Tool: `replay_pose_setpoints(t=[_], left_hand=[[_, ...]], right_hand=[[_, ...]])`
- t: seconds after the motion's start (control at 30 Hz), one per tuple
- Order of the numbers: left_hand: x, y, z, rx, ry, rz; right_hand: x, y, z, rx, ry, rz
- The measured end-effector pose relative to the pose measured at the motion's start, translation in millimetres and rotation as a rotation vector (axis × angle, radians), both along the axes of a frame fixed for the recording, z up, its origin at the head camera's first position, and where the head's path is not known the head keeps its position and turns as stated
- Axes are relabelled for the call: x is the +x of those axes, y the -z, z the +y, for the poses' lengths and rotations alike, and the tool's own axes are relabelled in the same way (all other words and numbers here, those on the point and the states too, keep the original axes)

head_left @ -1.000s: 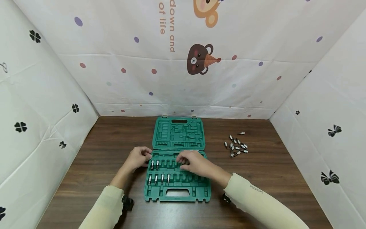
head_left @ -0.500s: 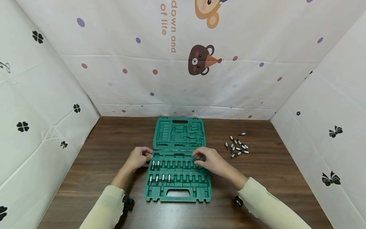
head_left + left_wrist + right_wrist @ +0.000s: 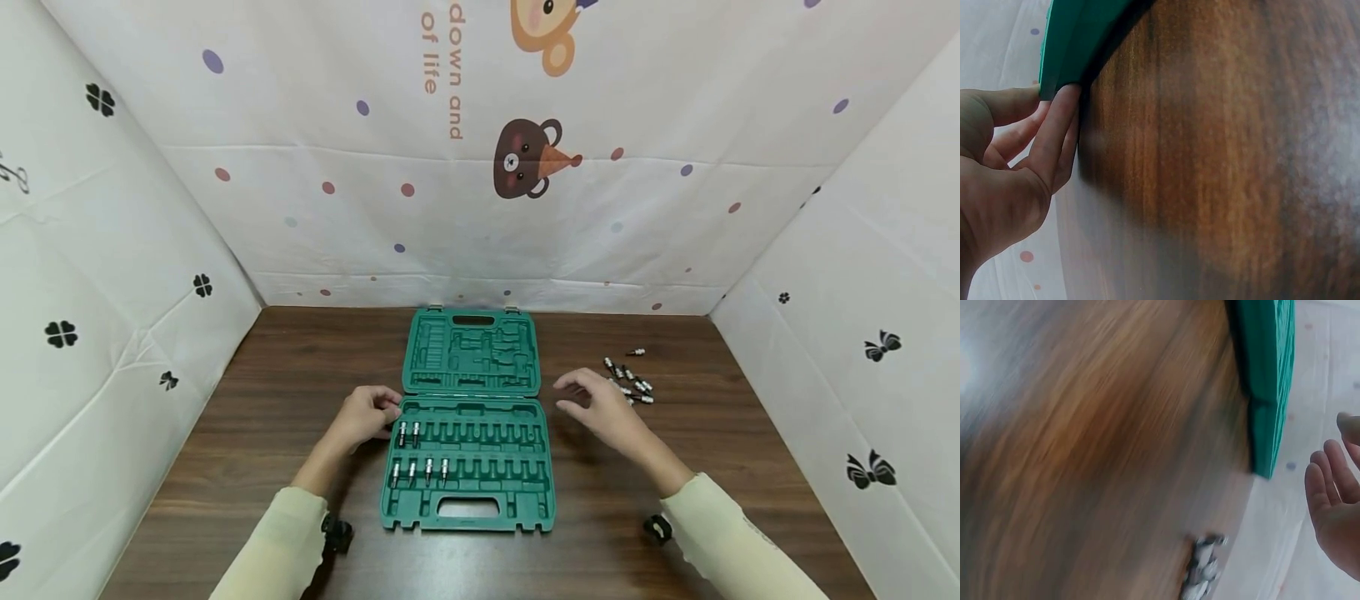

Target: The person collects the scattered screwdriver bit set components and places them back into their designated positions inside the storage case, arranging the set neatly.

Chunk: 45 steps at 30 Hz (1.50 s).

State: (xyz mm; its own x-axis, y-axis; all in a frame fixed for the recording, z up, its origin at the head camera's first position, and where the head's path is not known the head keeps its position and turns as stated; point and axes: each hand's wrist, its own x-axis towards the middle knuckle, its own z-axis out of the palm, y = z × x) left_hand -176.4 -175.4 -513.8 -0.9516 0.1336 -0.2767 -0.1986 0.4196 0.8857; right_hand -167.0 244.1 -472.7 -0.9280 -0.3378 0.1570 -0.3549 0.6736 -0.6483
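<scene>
A green plastic socket case (image 3: 412,504) lies unfolded on the table, its lid (image 3: 471,385) to the back. Several silver bit sockets (image 3: 428,468) sit at the left end of its two rows of slots. At the case's left edge my left hand (image 3: 363,415) pinches the rim, with thumb and fingers on the green edge (image 3: 1063,50) in the left wrist view. My right hand (image 3: 606,412) hovers to the right of the case, fingers loosely bent and holding nothing. Beyond it lies a loose pile of bit sockets (image 3: 628,374), partly hidden by that hand.
One bit socket (image 3: 636,352) lies apart, behind the pile. The brown wooden table (image 3: 315,358) is bounded by white printed sheets (image 3: 480,225) at the back and sides. In the right wrist view the pile (image 3: 1200,569) is blurred.
My right hand has moved right, from over the slots to past the case's right edge, towards the loose pile. My left hand stays at the left rim.
</scene>
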Motion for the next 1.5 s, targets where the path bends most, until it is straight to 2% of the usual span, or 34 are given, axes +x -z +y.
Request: replay_pose_setpoints(t=[0.17, 0.33, 0.6, 0.77, 1.1, 1.3, 1.5], left_hand=[[0.1, 0.6, 0, 0.0, -0.002, -0.003], [0.9, 0.7, 0, 0.003, -0.001, -0.005], [0.5, 0.2, 2, -0.001, -0.005, 0.009], [0.8, -1.1, 2, 0.007, -0.001, -0.003], [1.5, -3.0, 0, 0.014, 0.011, -0.008], [1.6, -3.3, 0, 0.009, 0.008, -0.007], [0.9, -2.1, 1, 0.009, 0.003, -0.008]], right_hand=[[-1.6, 3.3, 22, 0.032, 0.062, 0.035], [-2.3, 7.6, 44, 0.075, 0.083, 0.033], [-2.5, 13.1, 69, 0.128, 0.064, 0.003], [-3.5, 18.5, 79, 0.189, 0.041, 0.025], [-6.0, 29.1, 88, 0.355, -0.009, 0.122], [-10.2, 39.7, 90, 0.46, -0.069, 0.294], [-14.2, 47.6, 93, 0.45, -0.104, 0.41]])
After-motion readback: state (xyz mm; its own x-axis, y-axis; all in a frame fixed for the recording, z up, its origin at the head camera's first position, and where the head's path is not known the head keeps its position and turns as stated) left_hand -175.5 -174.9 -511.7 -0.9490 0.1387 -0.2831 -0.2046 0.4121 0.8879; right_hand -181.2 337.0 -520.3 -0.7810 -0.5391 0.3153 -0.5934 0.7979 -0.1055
